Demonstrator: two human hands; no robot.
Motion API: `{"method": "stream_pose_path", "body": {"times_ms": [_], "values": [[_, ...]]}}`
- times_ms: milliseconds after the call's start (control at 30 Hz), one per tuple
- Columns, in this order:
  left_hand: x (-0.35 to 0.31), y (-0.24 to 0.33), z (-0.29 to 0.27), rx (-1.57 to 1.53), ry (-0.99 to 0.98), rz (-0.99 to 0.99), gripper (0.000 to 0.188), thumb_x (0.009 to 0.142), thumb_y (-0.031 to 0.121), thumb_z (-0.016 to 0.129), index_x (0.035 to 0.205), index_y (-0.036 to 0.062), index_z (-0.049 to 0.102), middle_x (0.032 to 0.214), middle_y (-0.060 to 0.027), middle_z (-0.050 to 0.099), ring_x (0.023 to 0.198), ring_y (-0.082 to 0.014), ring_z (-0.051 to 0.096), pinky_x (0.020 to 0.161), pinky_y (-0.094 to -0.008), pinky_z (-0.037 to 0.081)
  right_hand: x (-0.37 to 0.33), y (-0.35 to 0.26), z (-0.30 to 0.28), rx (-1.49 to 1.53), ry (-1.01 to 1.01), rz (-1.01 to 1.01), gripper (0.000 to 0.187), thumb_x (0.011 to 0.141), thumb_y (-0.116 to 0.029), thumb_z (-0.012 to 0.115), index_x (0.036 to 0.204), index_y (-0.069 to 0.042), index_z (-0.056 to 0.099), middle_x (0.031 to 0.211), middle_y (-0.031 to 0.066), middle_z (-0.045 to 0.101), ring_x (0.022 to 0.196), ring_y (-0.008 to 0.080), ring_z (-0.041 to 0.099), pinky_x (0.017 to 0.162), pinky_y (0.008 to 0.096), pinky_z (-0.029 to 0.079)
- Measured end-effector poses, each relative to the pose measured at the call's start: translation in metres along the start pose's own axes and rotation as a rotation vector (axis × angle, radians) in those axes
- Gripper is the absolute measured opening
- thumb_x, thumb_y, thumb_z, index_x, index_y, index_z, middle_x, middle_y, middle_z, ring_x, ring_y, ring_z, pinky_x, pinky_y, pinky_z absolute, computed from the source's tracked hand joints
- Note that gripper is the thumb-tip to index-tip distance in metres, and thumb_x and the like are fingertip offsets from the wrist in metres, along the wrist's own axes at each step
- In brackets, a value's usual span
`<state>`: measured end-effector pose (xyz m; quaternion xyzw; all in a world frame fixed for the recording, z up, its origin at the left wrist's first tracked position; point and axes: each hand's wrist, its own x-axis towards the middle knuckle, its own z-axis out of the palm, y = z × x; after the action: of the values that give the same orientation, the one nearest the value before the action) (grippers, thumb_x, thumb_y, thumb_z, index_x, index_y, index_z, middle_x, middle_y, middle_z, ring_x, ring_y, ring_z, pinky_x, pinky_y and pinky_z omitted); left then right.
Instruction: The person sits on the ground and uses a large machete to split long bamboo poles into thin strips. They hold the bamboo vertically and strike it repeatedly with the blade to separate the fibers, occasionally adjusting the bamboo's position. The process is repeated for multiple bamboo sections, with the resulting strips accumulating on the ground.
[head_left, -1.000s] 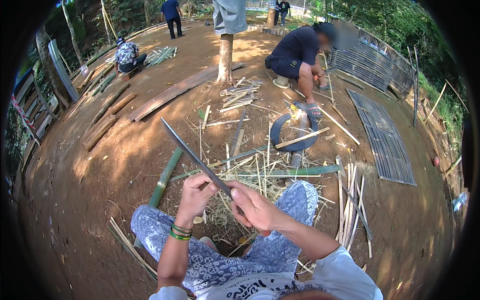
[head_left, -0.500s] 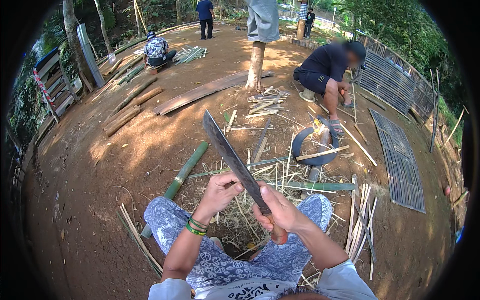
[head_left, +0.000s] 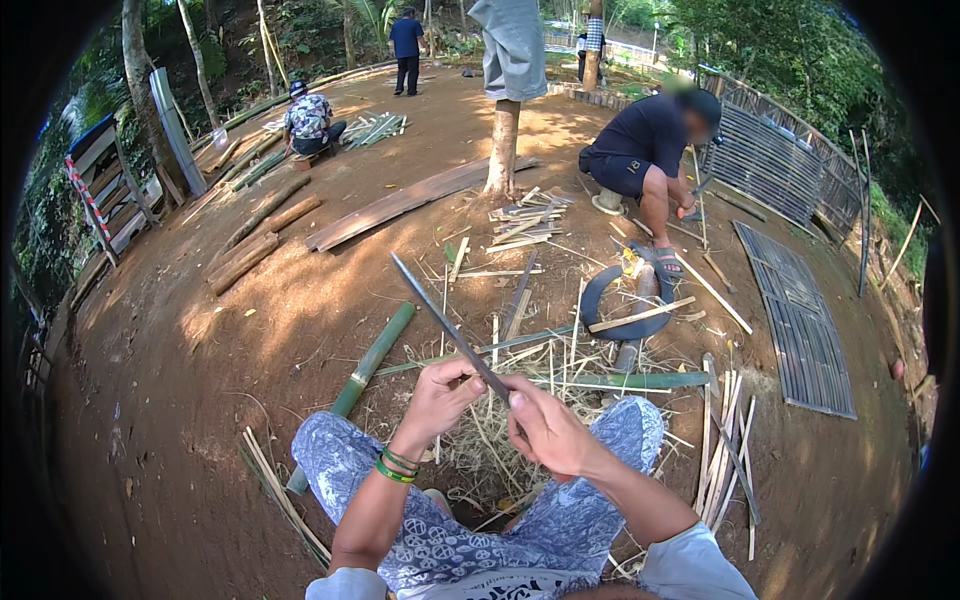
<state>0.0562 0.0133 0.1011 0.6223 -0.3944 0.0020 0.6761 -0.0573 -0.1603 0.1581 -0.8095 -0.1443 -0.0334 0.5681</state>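
My right hand [head_left: 552,430] is closed round a machete [head_left: 447,327], its thumb up by the base of the blade. The long dark blade slants away to the upper left over the ground and shows mostly its narrow side. The handle is largely hidden by my hand. Beside the blade's lower part, my left hand [head_left: 438,404] has thumb and fingers pinched together; whatever they grip, if anything, is too small to make out. Below both hands, thin bamboo shavings [head_left: 478,450] lie heaped between my bent knees.
A green bamboo pole [head_left: 372,360] lies by my left knee, and split strips [head_left: 722,450] lie at right. Ahead are a black tire [head_left: 634,325], a strip pile [head_left: 525,222] and a tree trunk [head_left: 503,150]. A co-worker [head_left: 650,150] crouches at right, near a bamboo panel [head_left: 795,320].
The machete has rolled in my right hand, so its broad face has turned into a thin profile. Its tip has dropped and swung slightly left. My left hand stays pinched beside it.
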Motion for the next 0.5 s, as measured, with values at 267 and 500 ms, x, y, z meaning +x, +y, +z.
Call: {"method": "stream_pose_path", "body": {"times_ms": [267, 500], "values": [[-0.001, 0.002, 0.003, 0.025, 0.025, -0.005, 0.039, 0.094, 0.039, 0.070, 0.088, 0.0009, 0.069, 0.077, 0.0010, 0.061, 0.071, -0.0091, 0.053, 0.064, -0.0281, 0.044, 0.001, -0.002, -0.010, 0.248, -0.158, 0.146, 0.047, 0.111, -0.036, 0.028, 0.145, -0.008, 0.041, 0.057, -0.0012, 0.045, 0.045, 0.0084, 0.044, 0.046, 0.0257, 0.040], [0.000, 0.001, -0.003, 0.000, 0.006, -0.089, 0.040, 0.093, 0.041, 0.069, 0.087, 0.0013, 0.069, 0.076, 0.0005, 0.060, 0.071, -0.0087, 0.054, 0.064, -0.0271, 0.044, 0.003, -0.005, -0.003, 0.127, -0.110, 0.069, 0.043, 0.110, -0.035, 0.030, 0.142, -0.007, 0.040, 0.058, 0.0000, 0.046, 0.046, 0.0091, 0.045, 0.047, 0.0272, 0.039]]}}
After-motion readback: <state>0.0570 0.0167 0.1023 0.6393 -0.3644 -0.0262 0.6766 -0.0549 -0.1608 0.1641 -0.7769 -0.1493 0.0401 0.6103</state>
